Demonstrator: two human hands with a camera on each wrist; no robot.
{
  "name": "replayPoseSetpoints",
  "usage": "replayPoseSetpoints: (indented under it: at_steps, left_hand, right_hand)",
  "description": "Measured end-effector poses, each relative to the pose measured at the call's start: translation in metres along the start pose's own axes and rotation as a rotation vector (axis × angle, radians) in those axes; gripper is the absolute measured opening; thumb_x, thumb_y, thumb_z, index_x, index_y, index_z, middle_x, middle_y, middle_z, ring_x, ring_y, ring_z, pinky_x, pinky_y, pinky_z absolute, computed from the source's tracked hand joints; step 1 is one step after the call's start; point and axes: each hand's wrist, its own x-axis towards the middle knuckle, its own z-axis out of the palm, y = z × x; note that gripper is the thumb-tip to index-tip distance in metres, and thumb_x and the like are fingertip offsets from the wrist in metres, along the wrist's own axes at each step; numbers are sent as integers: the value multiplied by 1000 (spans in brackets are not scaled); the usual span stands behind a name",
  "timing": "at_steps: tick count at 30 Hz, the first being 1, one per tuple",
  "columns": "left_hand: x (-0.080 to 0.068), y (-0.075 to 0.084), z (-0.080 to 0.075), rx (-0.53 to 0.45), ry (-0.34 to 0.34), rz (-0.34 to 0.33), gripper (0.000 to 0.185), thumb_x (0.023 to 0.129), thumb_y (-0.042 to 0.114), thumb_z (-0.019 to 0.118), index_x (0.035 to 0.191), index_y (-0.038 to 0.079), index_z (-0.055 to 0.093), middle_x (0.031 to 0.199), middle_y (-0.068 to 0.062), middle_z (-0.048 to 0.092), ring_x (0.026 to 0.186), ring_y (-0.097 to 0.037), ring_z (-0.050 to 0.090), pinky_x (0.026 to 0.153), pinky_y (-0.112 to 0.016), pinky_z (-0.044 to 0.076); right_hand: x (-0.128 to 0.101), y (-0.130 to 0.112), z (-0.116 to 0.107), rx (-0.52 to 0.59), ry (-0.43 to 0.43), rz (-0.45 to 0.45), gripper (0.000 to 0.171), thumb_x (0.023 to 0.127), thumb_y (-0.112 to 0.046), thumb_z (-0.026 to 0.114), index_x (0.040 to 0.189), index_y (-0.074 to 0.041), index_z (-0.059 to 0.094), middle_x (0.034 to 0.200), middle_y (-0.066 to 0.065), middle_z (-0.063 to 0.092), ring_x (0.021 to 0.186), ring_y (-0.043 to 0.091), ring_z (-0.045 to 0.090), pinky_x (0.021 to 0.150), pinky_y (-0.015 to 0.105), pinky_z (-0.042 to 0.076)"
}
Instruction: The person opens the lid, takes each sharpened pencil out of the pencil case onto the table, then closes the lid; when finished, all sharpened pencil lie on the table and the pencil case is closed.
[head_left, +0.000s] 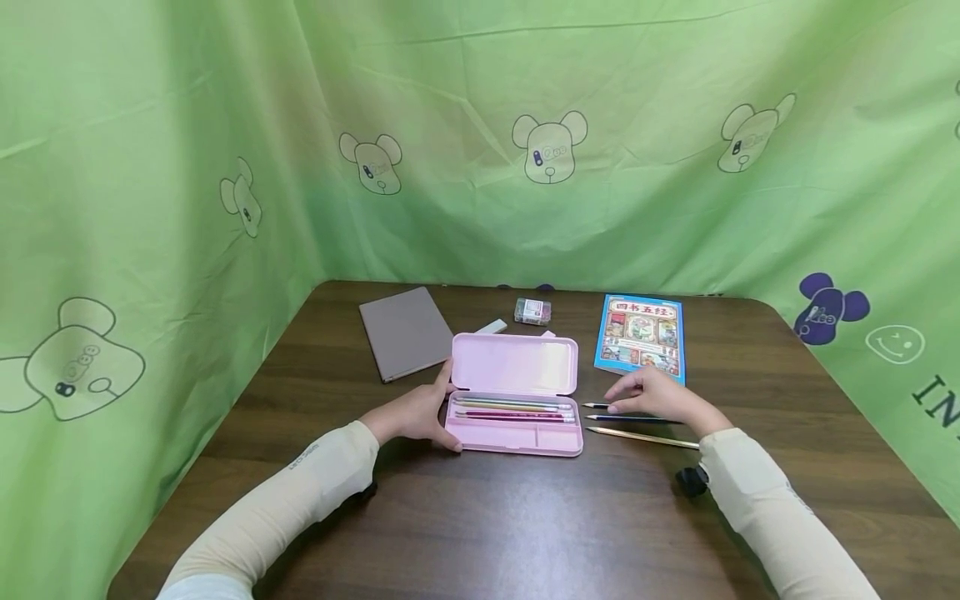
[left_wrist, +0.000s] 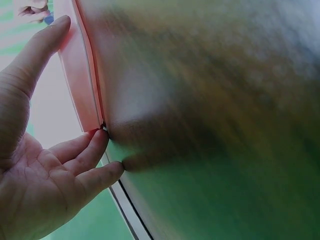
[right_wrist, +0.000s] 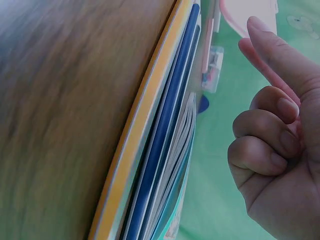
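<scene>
A pink case lies open on the tabletop, its lid raised at the back. Several pencils, some dark red, lie side by side in its long rear compartment; a divider splits the front. The left hand holds the case's left end, thumb at the front, fingers at the back corner. The right hand is above three loose pencils right of the case, thumb and forefinger extended and slightly apart, the other fingers curled in. The gold pencil is nearest, then the blue one; the hand covers most of the third.

The book reads "四书五经". The label on the clear box is too small to read. The lid partly hides a white strip. On the curtain, lettering beginning "IN" is cut off at right.
</scene>
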Motion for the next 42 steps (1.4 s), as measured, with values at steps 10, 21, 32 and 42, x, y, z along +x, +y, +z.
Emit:
replayPoseSetpoints:
  at_steps: [10, 21, 32, 42]
  left_hand:
    - [1, -3, 1, 1, 9, 35, 137, 58, 39, 87, 147, 6, -13, 142, -11, 44, 128, -23, 42, 108, -41, 29]
    - [3, -5, 1, 8, 6, 63, 138, 59, 38, 87, 146, 4, -15, 139, -10, 47, 125, -22, 45, 107, -40, 31]
    - [2, -5, 1, 1, 10, 70, 137, 59, 36, 87, 146, 2, -13, 138, -9, 48, 124, -21, 46, 106, -40, 32]
    - [4, -6, 3, 14, 10, 65, 137, 59, 38, 86, 146, 3, -14, 139, -9, 47, 125, -21, 46, 106, -39, 32]
  right_hand:
    - [22, -14, 13, 10, -51, -46, 20, 81, -24, 71, 95, -10, 72, 92, 3, 71, 80, 9, 59, 67, 24, 49]
    - [43, -32, 29, 32, -140, -92, 22, 78, -22, 74, 93, -6, 73, 71, -2, 65, 56, 7, 39, 50, 20, 34]
    - [46, -41, 32, -54, -150, -14, 17, 75, -23, 77, 86, -11, 73, 64, -4, 56, 60, 11, 44, 53, 23, 35]
    - [44, -45, 35, -193, -121, 11, 13, 73, -29, 77, 75, -17, 73, 61, -8, 58, 58, 10, 46, 52, 25, 36]
